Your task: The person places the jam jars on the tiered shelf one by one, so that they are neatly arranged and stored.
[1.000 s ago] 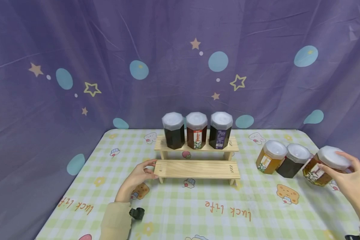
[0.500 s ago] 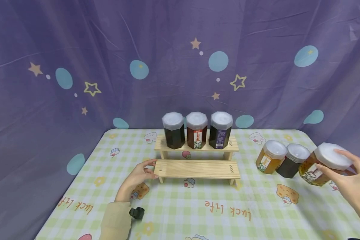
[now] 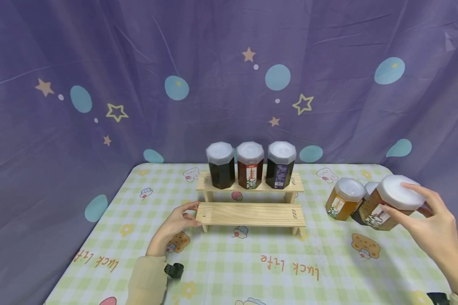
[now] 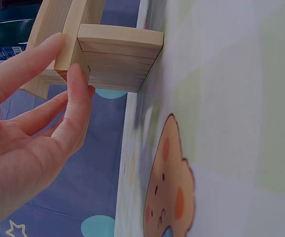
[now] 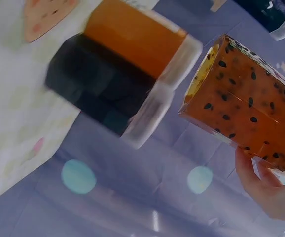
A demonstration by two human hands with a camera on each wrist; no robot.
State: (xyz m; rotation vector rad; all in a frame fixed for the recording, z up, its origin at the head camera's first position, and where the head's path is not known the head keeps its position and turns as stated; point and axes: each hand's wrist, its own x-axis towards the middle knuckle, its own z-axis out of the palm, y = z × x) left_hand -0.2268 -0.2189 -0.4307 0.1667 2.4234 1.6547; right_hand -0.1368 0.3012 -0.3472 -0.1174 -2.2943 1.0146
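Note:
My right hand [image 3: 435, 220] grips an octagonal jar [image 3: 389, 205] by its white lid, tilted and lifted at the right side of the table. In the right wrist view its amber filling [image 5: 251, 103] is full of dark seeds. Behind it stand a dark jar [image 5: 100, 86], mostly hidden in the head view, and a yellow-orange jar [image 3: 345, 201]. My left hand [image 3: 175, 222] pinches the left end of the lower step of a two-step wooden shelf [image 3: 248, 214], thumb and fingers on either face of the board [image 4: 71, 44].
On the upper step [image 3: 201, 183] stand three lidded jars: a dark one [image 3: 222, 171], a reddish one [image 3: 249, 169] and one with a purple label [image 3: 280, 169]. A checked cloth [image 3: 229, 262] covers the table; a purple curtain [image 3: 221, 51] hangs behind.
My right hand has lifted the seeded jar and carried it left, so it now covers most of the dark jar. The left hand has stayed at the shelf's end.

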